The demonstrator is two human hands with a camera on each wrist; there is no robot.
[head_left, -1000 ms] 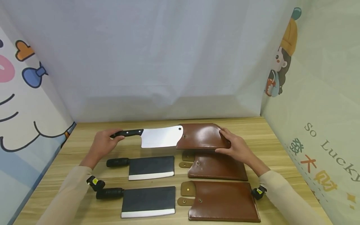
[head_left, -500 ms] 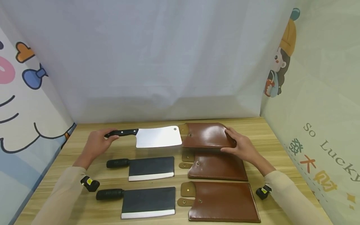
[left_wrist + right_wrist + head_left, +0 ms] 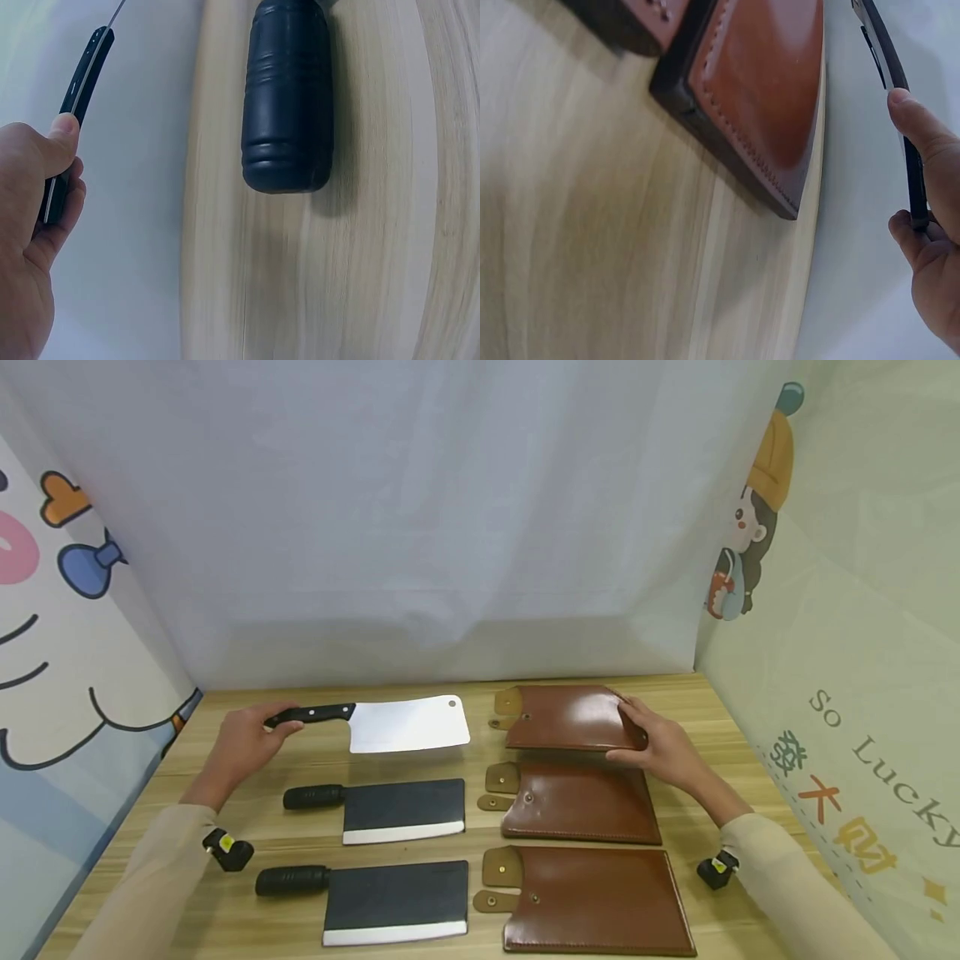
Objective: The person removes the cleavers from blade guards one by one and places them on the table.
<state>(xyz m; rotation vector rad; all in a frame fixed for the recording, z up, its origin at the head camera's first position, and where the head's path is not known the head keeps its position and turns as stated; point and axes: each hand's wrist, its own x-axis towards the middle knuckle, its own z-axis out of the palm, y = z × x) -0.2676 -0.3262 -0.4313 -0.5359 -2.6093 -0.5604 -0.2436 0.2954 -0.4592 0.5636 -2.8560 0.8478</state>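
Observation:
At the back left, my left hand (image 3: 249,745) grips the black riveted handle (image 3: 313,713) of a cleaver with a bright silver blade (image 3: 411,724). The left wrist view shows thumb and fingers pinching that handle (image 3: 75,101) with the knife edge-on. My right hand (image 3: 663,747) holds the right end of a brown leather sheath (image 3: 570,718), level with the blade. A gap separates the blade tip from the sheath's tan flap. In the right wrist view the held sheath (image 3: 913,176) is seen edge-on between thumb and fingers.
Two dark-bladed cleavers with black handles, an upper one (image 3: 405,808) and a lower one (image 3: 397,903), lie in front. To their right lie two more brown sheaths, the middle one (image 3: 585,806) and the front one (image 3: 600,902). A pale curtain (image 3: 450,527) hangs behind the wooden table (image 3: 191,727).
The cleaver has moved left and the sheath right. Earlier the blade tip met or overlapped the sheath's mouth; now they are apart, with the sheath's flap and strap showing.

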